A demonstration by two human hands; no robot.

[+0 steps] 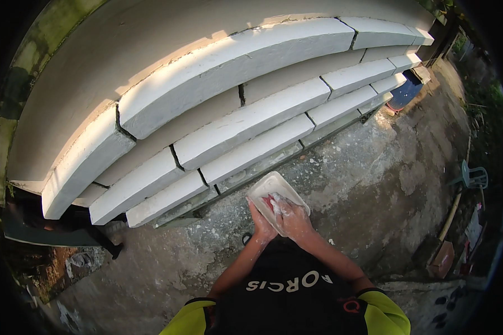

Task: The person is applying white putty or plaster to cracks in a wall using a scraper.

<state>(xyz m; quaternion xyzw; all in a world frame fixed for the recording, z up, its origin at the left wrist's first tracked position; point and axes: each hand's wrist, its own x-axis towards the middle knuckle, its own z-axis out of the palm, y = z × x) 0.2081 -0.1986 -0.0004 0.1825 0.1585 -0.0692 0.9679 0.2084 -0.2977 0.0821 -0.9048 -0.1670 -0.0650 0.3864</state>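
A shallow white rectangular tray (269, 183) with rounded corners is held in front of my chest. My left hand (259, 221) is closed on its left side, with the fingers partly out of sight beneath it. Over the tray's right half, my right hand (292, 216) has curled fingers smeared with white paste. A small reddish-pink thing (268, 201) shows by those fingertips inside the tray. The right hand seems to be pinching something there, but its kind is hidden. White specks also mark both forearms.
White block-like ledges (246, 131) rise in curved tiers ahead, dark gaps between them. Paint spots dot the concrete floor (363, 184). A blue drum (405, 91) stands at the far right, a green plastic chair (475, 176) at the right. Another person's leg (103, 240) shows at left.
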